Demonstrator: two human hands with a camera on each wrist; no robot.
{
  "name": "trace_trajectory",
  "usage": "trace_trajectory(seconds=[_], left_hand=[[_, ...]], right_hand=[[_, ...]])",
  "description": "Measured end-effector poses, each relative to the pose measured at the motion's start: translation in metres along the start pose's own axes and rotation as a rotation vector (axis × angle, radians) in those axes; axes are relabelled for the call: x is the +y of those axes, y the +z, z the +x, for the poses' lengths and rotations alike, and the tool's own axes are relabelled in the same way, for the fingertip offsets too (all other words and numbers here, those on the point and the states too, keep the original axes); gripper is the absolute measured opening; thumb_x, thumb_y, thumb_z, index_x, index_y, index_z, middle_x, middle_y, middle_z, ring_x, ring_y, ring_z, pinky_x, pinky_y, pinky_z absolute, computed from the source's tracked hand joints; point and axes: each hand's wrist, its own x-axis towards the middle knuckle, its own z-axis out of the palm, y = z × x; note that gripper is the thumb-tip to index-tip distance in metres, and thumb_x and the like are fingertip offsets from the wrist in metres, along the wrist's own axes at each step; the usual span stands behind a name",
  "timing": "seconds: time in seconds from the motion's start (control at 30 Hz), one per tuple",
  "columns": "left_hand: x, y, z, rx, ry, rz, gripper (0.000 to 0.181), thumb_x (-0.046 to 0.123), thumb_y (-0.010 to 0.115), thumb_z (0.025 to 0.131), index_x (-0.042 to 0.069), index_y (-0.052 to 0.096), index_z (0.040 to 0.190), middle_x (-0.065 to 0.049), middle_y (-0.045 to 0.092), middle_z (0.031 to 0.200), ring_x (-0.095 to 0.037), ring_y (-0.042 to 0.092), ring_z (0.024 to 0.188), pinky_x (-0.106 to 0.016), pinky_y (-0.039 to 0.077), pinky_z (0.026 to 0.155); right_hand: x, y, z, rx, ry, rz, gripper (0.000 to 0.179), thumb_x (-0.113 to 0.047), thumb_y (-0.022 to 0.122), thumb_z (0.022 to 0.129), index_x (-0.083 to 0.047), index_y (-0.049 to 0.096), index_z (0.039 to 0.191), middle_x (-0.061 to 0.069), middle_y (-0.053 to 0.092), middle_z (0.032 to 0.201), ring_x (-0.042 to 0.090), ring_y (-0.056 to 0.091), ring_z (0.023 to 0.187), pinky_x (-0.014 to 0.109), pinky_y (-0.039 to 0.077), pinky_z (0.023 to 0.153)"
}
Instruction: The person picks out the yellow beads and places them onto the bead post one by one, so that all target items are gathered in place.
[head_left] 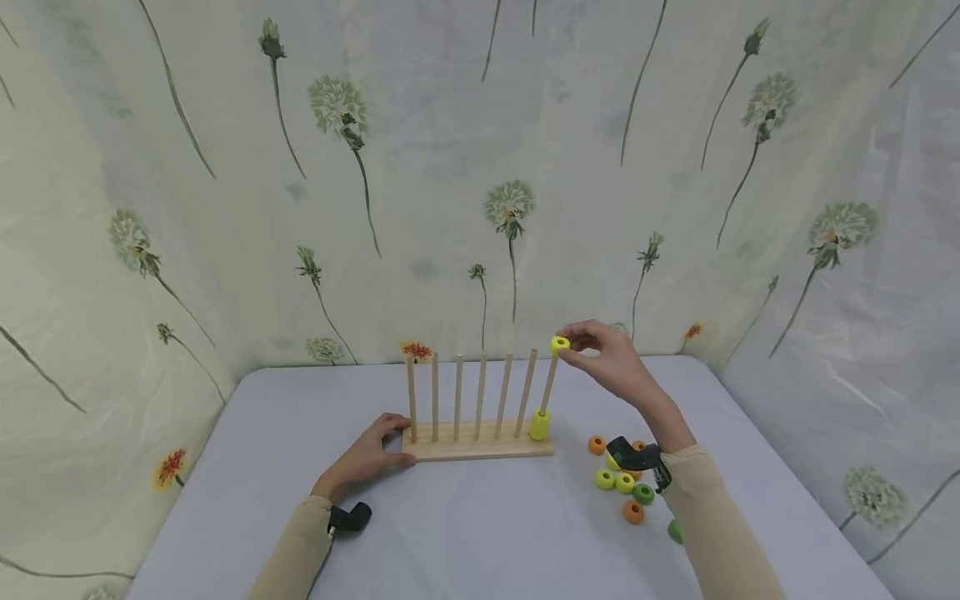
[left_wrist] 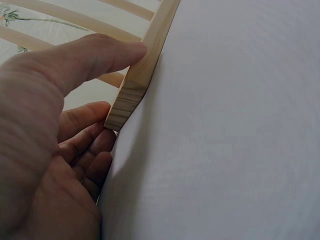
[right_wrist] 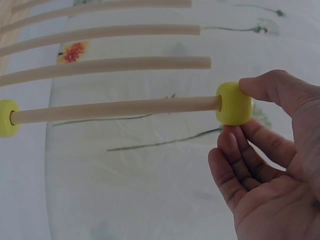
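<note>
A wooden peg rack point(head_left: 480, 450) with a row of upright pegs stands on the table. My left hand point(head_left: 377, 444) grips its left end; in the left wrist view the thumb lies on the long edge of the base point(left_wrist: 145, 62) and the index finger touches by the end corner. Between thumb and fingertips my right hand point(head_left: 611, 358) pinches a yellow bead point(head_left: 559, 344) at the top of the rightmost peg. The right wrist view has that peg's tip entering the held bead point(right_wrist: 234, 104). Yellow beading point(head_left: 539, 425) sits at the foot of the same peg.
Loose beads lie right of the rack, partly under the right forearm: several orange point(head_left: 633, 511), yellow point(head_left: 604, 479) and green point(head_left: 643, 493) ones. A flower-printed cloth point(head_left: 420, 208) hangs behind and beside the white table point(head_left: 465, 533).
</note>
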Motion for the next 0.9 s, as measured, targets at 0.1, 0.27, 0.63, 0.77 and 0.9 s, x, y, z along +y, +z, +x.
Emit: trace_trajectory(seconds=[0.1,0.27,0.63,0.77,0.9], left_hand=[[0.001,0.000,0.000,-0.003,-0.005,-0.004,0.069,0.032,0.083,0.074,0.010,0.054,0.133,-0.008,0.047,0.138,-0.032,0.040,0.135,-0.053,0.030,0.113],[0.000,0.000,0.000,-0.006,-0.001,0.007,0.068,0.031,0.083,0.075,0.010,0.054,0.132,-0.008,0.046,0.138,-0.033,0.040,0.134,-0.054,0.031,0.112],[0.002,0.000,-0.001,0.002,0.006,-0.005,0.066,0.030,0.083,0.075,0.010,0.055,0.132,-0.007,0.047,0.137,-0.032,0.040,0.134,-0.054,0.030,0.113],[0.002,0.000,-0.001,-0.002,0.008,0.000,0.067,0.031,0.083,0.075,0.010,0.055,0.132,-0.007,0.047,0.137,-0.031,0.040,0.134,-0.054,0.030,0.112],[0.003,-0.001,-0.001,0.002,0.021,0.009,0.066,0.030,0.082,0.076,0.009,0.054,0.132,-0.008,0.047,0.137,-0.032,0.041,0.133,-0.054,0.032,0.111]], right_hand=[[0.001,0.002,0.000,-0.009,-0.006,0.005,0.035,-0.034,0.069,0.089,-0.014,0.062,0.118,0.003,0.065,0.110,0.017,0.061,0.096,0.036,0.052,0.084],[0.005,0.005,-0.001,-0.021,-0.004,0.011,0.034,-0.032,0.070,0.088,-0.014,0.063,0.116,0.003,0.065,0.108,0.018,0.061,0.094,0.041,0.052,0.085],[0.008,0.008,-0.002,-0.019,0.013,0.008,0.033,-0.032,0.070,0.088,-0.014,0.063,0.116,0.004,0.065,0.109,0.019,0.062,0.095,0.043,0.051,0.086],[0.009,0.010,-0.002,-0.030,0.043,-0.007,0.036,-0.038,0.069,0.088,-0.016,0.062,0.116,0.003,0.064,0.113,0.018,0.061,0.097,0.042,0.051,0.087],[0.009,0.011,-0.003,-0.036,0.068,-0.010,0.041,-0.042,0.068,0.088,-0.015,0.062,0.118,0.002,0.064,0.114,0.019,0.061,0.099,0.043,0.050,0.088]])
